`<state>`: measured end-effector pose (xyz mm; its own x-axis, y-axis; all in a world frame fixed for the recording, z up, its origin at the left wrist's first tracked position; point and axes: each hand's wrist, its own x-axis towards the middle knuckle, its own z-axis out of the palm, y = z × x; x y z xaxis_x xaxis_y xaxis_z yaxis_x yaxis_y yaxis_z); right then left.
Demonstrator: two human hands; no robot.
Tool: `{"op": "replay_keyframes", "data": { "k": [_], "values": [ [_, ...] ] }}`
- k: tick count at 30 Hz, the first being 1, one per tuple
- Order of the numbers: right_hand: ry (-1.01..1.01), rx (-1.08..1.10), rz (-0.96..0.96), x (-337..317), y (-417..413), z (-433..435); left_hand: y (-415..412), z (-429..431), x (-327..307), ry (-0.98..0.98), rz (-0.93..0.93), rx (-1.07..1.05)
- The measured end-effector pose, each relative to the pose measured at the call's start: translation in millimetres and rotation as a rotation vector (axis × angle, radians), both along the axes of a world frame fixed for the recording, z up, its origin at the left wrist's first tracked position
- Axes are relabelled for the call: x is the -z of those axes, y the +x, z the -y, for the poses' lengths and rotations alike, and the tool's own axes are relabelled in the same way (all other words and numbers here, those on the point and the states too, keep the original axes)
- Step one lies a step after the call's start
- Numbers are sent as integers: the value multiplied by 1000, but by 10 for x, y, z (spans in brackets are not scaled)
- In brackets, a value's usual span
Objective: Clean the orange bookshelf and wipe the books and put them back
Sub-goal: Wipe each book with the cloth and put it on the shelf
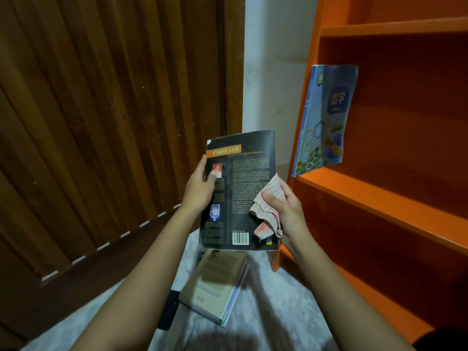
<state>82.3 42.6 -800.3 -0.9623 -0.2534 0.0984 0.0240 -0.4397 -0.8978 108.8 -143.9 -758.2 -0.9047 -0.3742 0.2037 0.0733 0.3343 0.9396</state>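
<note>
My left hand [201,186] grips the left edge of a black book [243,173] with an orange "Cyber Law" band, its back cover facing me. My right hand [286,206] holds a crumpled red-and-white checked cloth [268,209] against the book's right side. The orange bookshelf [395,198] stands to the right. One blue book [326,117] stands upright at the left end of its middle shelf, leaning on the side panel. A stack of books [217,282] lies on the pale floor below the black book.
A dark brown slatted wooden door [109,122] fills the left. A white wall [276,72] runs between door and shelf. A dark flat object [168,310] lies on the floor beside the stack. The other shelf boards hold nothing.
</note>
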Motion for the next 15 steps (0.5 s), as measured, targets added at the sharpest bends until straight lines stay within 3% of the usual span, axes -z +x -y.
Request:
{"op": "replay_keyframes", "data": {
  "k": [3,8,15],
  "values": [
    [120,57,-81,32,28,30,-10,-114,-13,-201,80,-46],
    [348,180,-324,89,212,120,72,-431,-99,-174,18,182],
    [565,313,-586,182,399,255,66,-497,-88,-224,-105,-45]
  ]
}}
